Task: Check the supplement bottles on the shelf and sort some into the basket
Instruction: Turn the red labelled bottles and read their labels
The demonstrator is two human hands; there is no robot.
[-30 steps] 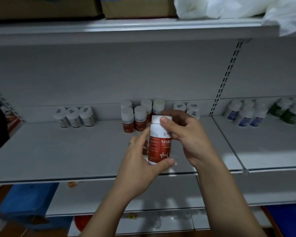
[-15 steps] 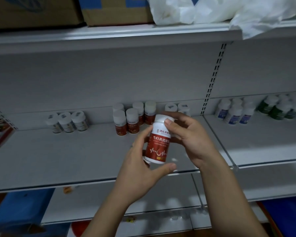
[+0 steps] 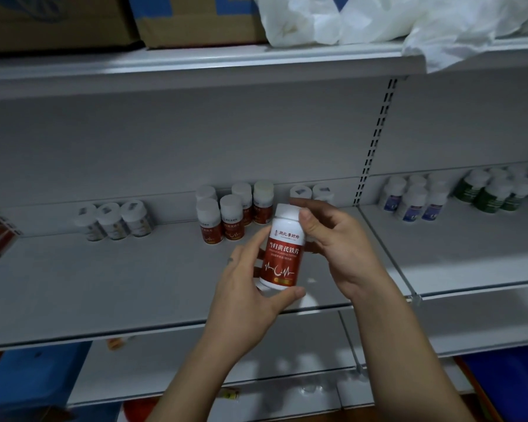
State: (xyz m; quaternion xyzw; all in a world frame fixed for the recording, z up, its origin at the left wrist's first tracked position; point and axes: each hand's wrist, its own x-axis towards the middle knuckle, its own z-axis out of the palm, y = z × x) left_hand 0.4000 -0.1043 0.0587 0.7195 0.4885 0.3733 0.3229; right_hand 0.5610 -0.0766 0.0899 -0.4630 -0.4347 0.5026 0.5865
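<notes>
Red-labelled bottle (image 3: 282, 248) held upright, left hand (image 3: 250, 296) gripping base, right hand (image 3: 339, 239) pinching cap.

Dim grey metal shelving (image 3: 195, 132) carries cardboard boxes (image 3: 195, 25) and white bags (image 3: 378, 16) on top.

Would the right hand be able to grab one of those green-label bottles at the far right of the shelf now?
Probably not yet: the right hand grips the red-label bottle at its cap. Free of it, the way to the green-label bottles looks open.
</notes>
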